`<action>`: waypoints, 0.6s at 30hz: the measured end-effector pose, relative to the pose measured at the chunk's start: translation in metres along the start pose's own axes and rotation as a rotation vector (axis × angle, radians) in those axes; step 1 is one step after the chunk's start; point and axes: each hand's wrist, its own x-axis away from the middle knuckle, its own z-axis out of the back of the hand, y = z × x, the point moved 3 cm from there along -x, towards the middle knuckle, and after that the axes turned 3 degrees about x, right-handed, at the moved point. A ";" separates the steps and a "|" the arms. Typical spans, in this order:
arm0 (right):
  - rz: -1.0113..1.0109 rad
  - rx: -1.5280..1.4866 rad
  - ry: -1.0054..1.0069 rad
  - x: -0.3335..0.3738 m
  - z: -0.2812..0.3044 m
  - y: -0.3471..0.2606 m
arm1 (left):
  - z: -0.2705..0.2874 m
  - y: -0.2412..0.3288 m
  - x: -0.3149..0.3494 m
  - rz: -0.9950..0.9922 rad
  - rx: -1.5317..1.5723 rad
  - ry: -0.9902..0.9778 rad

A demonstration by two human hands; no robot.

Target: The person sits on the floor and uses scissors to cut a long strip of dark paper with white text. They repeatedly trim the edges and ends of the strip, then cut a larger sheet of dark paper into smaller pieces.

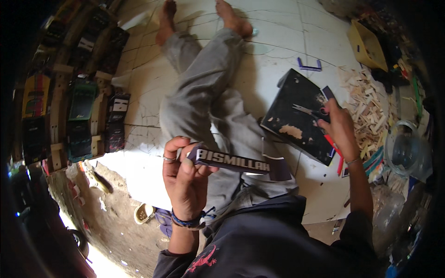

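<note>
My left hand (183,180) pinches one end of a narrow dark strip (227,160) with pale block lettering, held over my lap. The strip's far end meets a wider dark piece (280,170) above my thigh; whether the two are joined I cannot tell. On the right, my right hand (340,125) is over a black board (296,97) on the floor. Its thumb and fingers close around the handles of small scissors (303,110), whose blades point left. A short dark piece (328,92) shows by its fingertips; whether they touch it is unclear.
A purple U-shaped piece (309,65) lies on the tiles beyond the board. Wood offcuts (366,106) pile up at right, near a yellow container (367,45) and a clear plastic vessel (403,146). At left stands a wooden rack (58,111); a clog (143,214) lies below it.
</note>
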 end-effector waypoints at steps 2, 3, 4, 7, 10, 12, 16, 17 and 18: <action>0.185 -0.010 0.026 0.007 0.000 -0.008 | -0.001 -0.005 -0.001 0.042 -0.014 -0.010; 0.140 0.016 -0.011 0.008 0.000 -0.009 | -0.001 -0.006 -0.002 0.056 0.011 -0.004; 0.187 -0.006 0.033 0.008 0.002 -0.013 | 0.000 -0.006 -0.002 0.065 0.028 0.003; 0.102 0.074 -0.107 0.003 0.011 -0.025 | -0.001 -0.006 -0.002 0.100 0.055 -0.007; 0.161 -0.087 -0.111 -0.007 0.037 -0.053 | 0.000 -0.005 -0.003 0.135 0.101 -0.083; 0.225 -0.561 -0.168 -0.007 0.058 -0.083 | 0.000 -0.005 -0.003 0.136 0.073 -0.111; 0.662 -0.941 -0.292 0.014 0.085 -0.157 | -0.004 -0.006 -0.005 0.207 0.029 -0.207; 0.714 -0.915 -0.302 0.017 0.088 -0.171 | -0.006 -0.005 -0.004 0.227 0.008 -0.196; 0.768 -0.890 -0.311 0.020 0.090 -0.182 | -0.007 -0.004 -0.003 0.239 -0.008 -0.194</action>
